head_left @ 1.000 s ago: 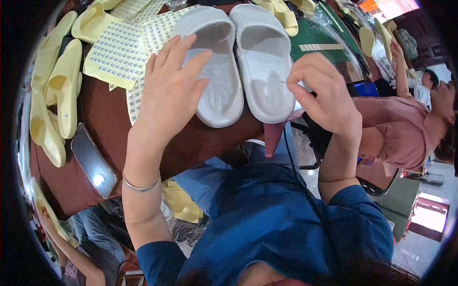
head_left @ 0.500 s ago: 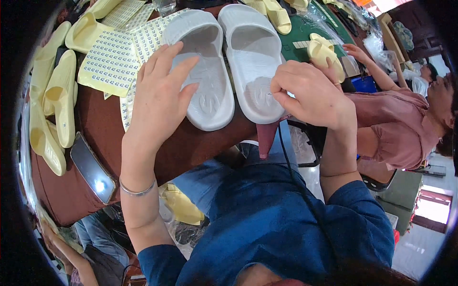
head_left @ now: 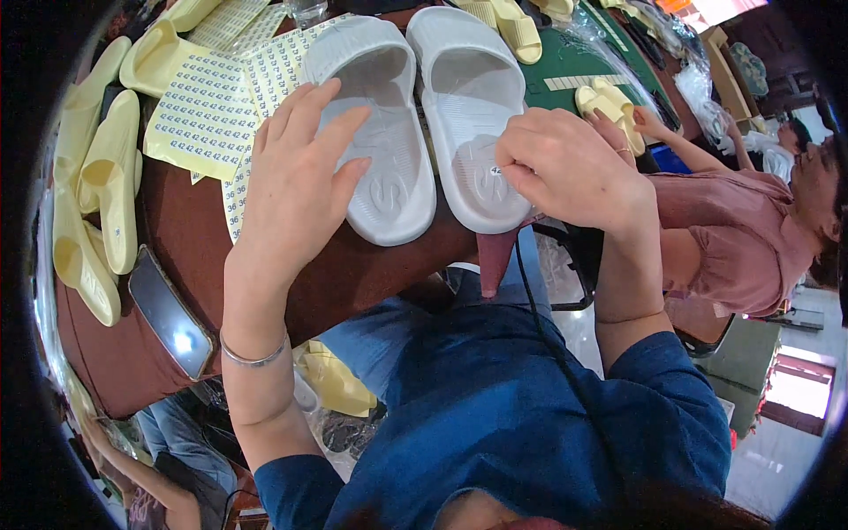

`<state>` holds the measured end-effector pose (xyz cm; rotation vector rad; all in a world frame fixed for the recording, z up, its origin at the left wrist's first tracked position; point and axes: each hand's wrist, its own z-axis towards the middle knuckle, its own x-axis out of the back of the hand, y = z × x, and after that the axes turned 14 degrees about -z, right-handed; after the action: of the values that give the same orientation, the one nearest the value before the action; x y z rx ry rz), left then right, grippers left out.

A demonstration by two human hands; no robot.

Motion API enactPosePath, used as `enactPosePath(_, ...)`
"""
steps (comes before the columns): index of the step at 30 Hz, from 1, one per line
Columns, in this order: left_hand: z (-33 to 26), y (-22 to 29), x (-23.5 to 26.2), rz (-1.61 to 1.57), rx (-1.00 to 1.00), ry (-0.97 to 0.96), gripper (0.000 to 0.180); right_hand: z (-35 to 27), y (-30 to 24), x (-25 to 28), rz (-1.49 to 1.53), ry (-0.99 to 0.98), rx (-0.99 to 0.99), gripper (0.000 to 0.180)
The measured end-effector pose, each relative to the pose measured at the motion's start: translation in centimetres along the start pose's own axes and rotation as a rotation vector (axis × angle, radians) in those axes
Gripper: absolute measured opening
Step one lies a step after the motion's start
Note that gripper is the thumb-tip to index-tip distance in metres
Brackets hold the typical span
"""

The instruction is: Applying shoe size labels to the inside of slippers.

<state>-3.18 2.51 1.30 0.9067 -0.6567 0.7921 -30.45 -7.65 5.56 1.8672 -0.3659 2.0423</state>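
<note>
A pair of white slide slippers lies side by side on the brown table, toes pointing away. My left hand (head_left: 305, 168) is open, fingers spread, over the outer side of the left slipper (head_left: 389, 190); it holds nothing. Above the outer heel edge of the right slipper (head_left: 464, 124) is my right hand (head_left: 574, 168), closed with its fingers curled inward. A small white size sticker (head_left: 495, 170) shows at the heel, right beside those fingers. The fingertips are hidden, so whether they touch the sticker is unclear.
Sheets of size stickers (head_left: 199, 110) lie left of the slippers. Pale yellow slippers (head_left: 115, 185) and a phone (head_left: 172, 309) are at the table's left side. On the right, a co-worker (head_left: 724, 230) handles yellow slippers (head_left: 609, 106) near a green mat (head_left: 556, 62).
My right hand has shifted slightly left, and the sticker beside its fingers now shows more plainly. My left hand stays almost still. The co-worker's hands and yellow slippers have moved.
</note>
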Motion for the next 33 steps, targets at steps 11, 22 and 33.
enactPosePath(11, 0.1, 0.2, 0.0, -0.011, 0.008, -0.006, 0.043, 0.1, 0.1, -0.3, -0.039, 0.070, 0.027, 0.011)
enactPosePath(22, 0.3, 0.2, 0.4, -0.050, -0.030, 0.039, 0.037, -0.4, 0.0, -0.5, -0.071, 0.097, 0.008, 0.008)
enactPosePath(33, 1.8, 0.0, -0.7, -0.265, 0.120, 0.110, 0.029, -4.4, 2.5, -2.5, -0.060, 0.295, -0.207, 0.013)
